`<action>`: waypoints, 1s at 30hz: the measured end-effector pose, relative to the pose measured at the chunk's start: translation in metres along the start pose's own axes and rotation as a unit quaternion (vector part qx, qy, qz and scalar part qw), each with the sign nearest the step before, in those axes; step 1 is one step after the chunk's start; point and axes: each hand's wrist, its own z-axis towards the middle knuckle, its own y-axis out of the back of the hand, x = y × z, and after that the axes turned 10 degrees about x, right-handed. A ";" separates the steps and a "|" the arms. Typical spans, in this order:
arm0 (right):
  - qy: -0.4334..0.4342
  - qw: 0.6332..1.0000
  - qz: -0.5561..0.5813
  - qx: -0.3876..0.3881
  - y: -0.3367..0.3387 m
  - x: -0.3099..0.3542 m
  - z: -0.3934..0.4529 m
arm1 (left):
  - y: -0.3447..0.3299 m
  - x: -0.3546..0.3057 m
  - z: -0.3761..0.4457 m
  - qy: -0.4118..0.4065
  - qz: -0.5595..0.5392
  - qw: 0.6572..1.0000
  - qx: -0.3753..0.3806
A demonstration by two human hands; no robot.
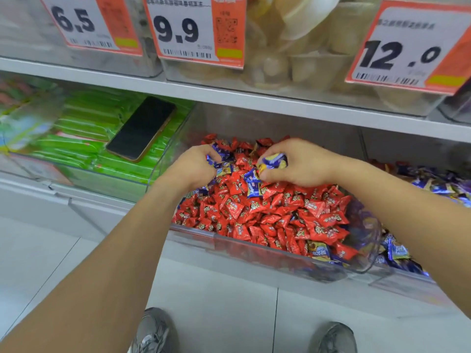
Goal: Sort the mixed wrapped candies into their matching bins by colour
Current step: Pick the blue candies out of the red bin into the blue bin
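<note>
Both hands were down in the clear middle bin, which was heaped with red wrapped candies and a scattering of blue ones. The right hand gripped a bunch of blue-and-yellow wrapped candies in its curled fingers, just above the pile near the back of the bin; their wrappers were bunched, so no clear long axis could be told. The left hand had its fingers curled into the heap at the back left, pinching blue candies there. Between the two hands a single blue candy lay on the red ones, its long axis running roughly toward and away from the person, twisted ends front and back.

To the right, a neighbouring bin held mostly blue candies. To the left, a bin of green packets carried a dark phone lying flat, its long axis angled from near left to far right. Price tags hung on the shelf above. Two grey shoes stood on the tiled floor.
</note>
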 end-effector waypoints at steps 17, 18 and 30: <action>-0.050 0.982 -0.169 0.064 -0.031 0.030 0.022 | -0.016 0.007 0.026 -0.007 0.143 0.990 -0.001; -0.049 0.984 -0.167 0.044 -0.034 0.030 0.024 | -0.016 0.007 0.025 -0.011 0.145 0.989 -0.003; -0.067 0.995 -0.060 -0.041 -0.048 0.038 0.040 | -0.006 0.003 0.009 -0.027 0.107 0.993 0.035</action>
